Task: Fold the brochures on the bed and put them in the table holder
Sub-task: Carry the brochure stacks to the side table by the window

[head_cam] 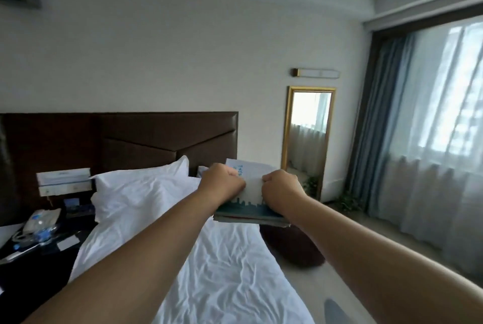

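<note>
- Gripping a stack of brochures in both fists, left hand and right hand, raised above the bed.
- Probably carrying, folding apparently finished.
- Needing next: turning toward the cluttered bedside table, locating the holder, not clearly identifiable here.

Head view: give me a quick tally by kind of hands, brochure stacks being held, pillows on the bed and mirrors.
Hands: 2, left hand and right hand, both gripping the stack
Brochure stacks: 1, stack held above the bed; number of sheets cannot be told
Pillows: 1, pillow
Mirrors: 1, mirror
Total: 5
</note>
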{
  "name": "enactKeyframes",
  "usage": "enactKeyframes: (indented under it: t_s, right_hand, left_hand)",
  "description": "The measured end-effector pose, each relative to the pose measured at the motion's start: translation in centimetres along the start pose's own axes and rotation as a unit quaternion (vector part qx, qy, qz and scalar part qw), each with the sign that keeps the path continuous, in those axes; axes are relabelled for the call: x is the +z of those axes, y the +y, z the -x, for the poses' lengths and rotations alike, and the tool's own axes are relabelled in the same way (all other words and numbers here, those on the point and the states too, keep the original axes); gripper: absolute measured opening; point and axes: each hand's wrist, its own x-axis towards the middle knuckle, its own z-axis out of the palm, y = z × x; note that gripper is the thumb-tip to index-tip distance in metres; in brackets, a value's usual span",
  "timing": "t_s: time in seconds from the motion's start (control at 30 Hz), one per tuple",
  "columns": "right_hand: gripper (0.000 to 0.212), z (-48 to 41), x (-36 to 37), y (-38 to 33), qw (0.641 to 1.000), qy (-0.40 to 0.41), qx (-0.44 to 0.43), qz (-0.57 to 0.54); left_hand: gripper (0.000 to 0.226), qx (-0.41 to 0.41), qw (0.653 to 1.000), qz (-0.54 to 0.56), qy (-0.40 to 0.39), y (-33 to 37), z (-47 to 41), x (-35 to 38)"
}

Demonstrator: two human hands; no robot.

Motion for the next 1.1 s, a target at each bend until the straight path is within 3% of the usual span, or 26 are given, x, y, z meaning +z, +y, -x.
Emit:
enactKeyframes:
  t_s: [0.27,0.33,0.4,0.7,0.83,0.97,1.1]
  right_hand:
    - [0.033,9.2,-11.8,13.7,0.979,0.13,0.154,0.028]
    - [0.032,12.1,-14.5,17.1,0.969,0.15,0.191,0.047]
    - [0.032,15.2,-17.3,20.0,0.957,0.17,0.23,0.046]
    - [0.03,28.2,-32.1,33.9,0.897,0.259,0.347,0.089]
    - [0.027,31.9,-38.2,38.8,0.866,0.288,0.386,0.133]
    - [0.029,33.2,-42.1,42.8,0.853,0.298,0.405,0.141]
    - [0.026,32.2,-44.6,46.7,0.846,0.319,0.409,0.123]
  left_hand:
    - [0.018,0.129,0.977,0.049,-0.16,11.4,5.4,14.0]
    - [0.005,0.152,0.966,0.057,-0.204,14.1,7.6,17.5]
    - [0.019,0.169,0.952,0.064,-0.246,17.0,9.9,21.0]
    - [0.029,0.28,0.878,0.055,-0.384,33.5,21.5,36.1]
    - [0.009,0.313,0.854,0.064,-0.41,39.5,25.8,42.2]
    - [0.022,0.328,0.842,0.067,-0.423,43.8,27.2,47.4]
    - [0.01,0.35,0.837,0.047,-0.418,47.7,26.3,50.9]
